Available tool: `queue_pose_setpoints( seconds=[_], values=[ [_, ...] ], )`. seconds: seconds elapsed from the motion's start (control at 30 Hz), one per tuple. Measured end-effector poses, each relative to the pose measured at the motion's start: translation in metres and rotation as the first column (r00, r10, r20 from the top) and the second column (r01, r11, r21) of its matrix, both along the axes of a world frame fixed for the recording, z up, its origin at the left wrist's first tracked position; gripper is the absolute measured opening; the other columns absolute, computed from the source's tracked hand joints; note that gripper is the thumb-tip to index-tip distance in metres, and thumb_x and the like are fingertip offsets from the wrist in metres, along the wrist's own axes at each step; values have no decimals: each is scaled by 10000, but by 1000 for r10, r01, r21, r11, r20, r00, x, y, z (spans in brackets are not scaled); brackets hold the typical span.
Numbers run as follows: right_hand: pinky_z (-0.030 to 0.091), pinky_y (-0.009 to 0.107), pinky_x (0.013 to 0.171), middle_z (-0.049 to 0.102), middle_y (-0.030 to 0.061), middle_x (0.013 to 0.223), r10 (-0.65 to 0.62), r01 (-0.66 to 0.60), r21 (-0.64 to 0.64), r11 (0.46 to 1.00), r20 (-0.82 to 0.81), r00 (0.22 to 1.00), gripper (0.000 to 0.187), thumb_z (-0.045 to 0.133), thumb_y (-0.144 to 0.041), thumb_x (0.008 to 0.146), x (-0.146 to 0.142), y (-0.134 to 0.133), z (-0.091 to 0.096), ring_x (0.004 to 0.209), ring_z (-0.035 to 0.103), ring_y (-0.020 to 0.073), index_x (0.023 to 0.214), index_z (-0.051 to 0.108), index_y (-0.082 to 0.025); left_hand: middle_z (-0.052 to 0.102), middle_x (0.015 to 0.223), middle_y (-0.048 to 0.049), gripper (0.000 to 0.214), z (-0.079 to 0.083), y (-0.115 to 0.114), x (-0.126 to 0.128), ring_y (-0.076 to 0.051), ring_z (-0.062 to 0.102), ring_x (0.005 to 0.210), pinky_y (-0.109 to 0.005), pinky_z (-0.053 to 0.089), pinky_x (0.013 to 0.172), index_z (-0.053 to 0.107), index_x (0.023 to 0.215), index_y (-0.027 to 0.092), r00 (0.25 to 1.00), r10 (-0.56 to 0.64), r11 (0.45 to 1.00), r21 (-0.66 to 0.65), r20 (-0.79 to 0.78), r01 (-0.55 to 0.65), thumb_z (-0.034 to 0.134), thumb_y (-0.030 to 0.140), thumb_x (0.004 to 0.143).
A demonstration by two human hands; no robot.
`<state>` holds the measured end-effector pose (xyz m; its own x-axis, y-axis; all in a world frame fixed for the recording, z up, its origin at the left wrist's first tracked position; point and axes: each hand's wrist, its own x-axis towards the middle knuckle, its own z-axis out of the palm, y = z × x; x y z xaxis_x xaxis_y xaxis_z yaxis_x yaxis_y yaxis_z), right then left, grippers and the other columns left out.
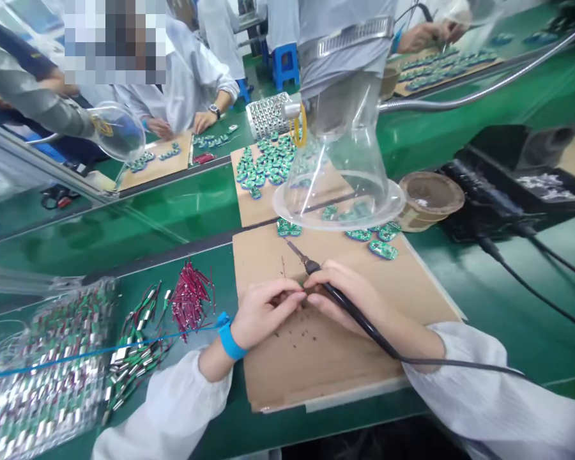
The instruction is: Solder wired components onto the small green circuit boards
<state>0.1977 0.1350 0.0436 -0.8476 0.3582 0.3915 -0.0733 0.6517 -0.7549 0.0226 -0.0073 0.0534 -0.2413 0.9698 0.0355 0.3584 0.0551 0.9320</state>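
Observation:
My right hand grips a black soldering iron like a pen, its metal tip pointing up-left over a brown cardboard mat. My left hand, with a blue wrist strap, is pinched closed against the right hand's fingertips on something small that I cannot make out. Small round green circuit boards lie at the far edge of the mat, under a clear funnel-shaped fume hood.
Red wire pieces and green-and-silver parts lie left of the mat. A brown round dish and a black soldering station stand on the right. Another mat with green boards lies beyond. Co-workers in white sit opposite.

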Motion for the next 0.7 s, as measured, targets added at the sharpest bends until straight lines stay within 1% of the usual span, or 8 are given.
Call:
queue_pose_setpoints(
  seconds=[0.07,0.13,0.23,0.33,0.4,0.57,0.63,0.7],
  values=[
    [512,283,740,615,25,897,4,-4,4,1000,-1,1000,92,647,-284,995,-1,-1,-2,827,621,164,1071,634,-235,754,770,-35,205,0,-1,1,-134,696,671,-234,571,657,735,968,192,999,-38,999,1,-35,38,638,371,989],
    [508,285,733,614,25,882,6,-6,10,1000,-6,1000,56,639,-270,998,-1,-1,-4,815,616,165,1041,641,-235,763,806,-42,213,0,-2,2,-146,713,719,-248,582,701,733,972,193,998,-57,998,-21,-33,56,627,376,996],
    [497,275,703,614,20,860,-3,3,15,1000,-32,999,38,634,-266,1005,-1,-1,-4,781,612,157,1013,657,-237,764,806,-37,210,-1,-2,3,-130,690,668,-229,561,636,710,992,196,1000,-22,998,-52,20,23,635,392,991],
    [489,264,677,635,16,836,-25,27,26,999,-64,998,47,642,-267,1006,-2,0,0,747,616,148,1000,676,-236,748,771,-24,214,0,-1,4,-83,589,524,-193,483,508,691,990,192,994,22,998,-56,108,-16,653,402,978],
    [491,260,662,656,15,816,-45,48,34,998,-81,996,61,648,-273,1004,-2,0,4,728,627,148,975,683,-233,733,757,-21,234,1,-1,4,-60,523,463,-182,437,459,671,980,180,982,36,997,-67,186,-24,657,414,972],
    [494,252,652,656,7,769,-94,95,22,995,-55,994,113,661,-300,998,-3,-2,8,694,637,143,921,695,-224,699,760,-16,254,1,-1,5,-53,511,467,-177,438,461,623,976,167,948,62,993,-119,314,-26,656,419,974],
    [495,248,665,655,2,765,-91,92,9,996,-47,995,114,668,-287,993,-3,-4,7,698,640,138,902,689,-222,694,766,-10,236,2,-2,5,-55,514,484,-178,437,471,619,983,173,946,63,991,-130,318,-23,649,407,982],
    [500,247,680,658,2,774,-78,79,15,997,-43,996,108,670,-280,990,-3,-6,7,711,645,138,901,681,-221,692,764,-10,212,3,-1,3,-74,568,562,-190,480,550,627,979,176,957,50,993,-116,284,-17,650,387,984]
  ],
)
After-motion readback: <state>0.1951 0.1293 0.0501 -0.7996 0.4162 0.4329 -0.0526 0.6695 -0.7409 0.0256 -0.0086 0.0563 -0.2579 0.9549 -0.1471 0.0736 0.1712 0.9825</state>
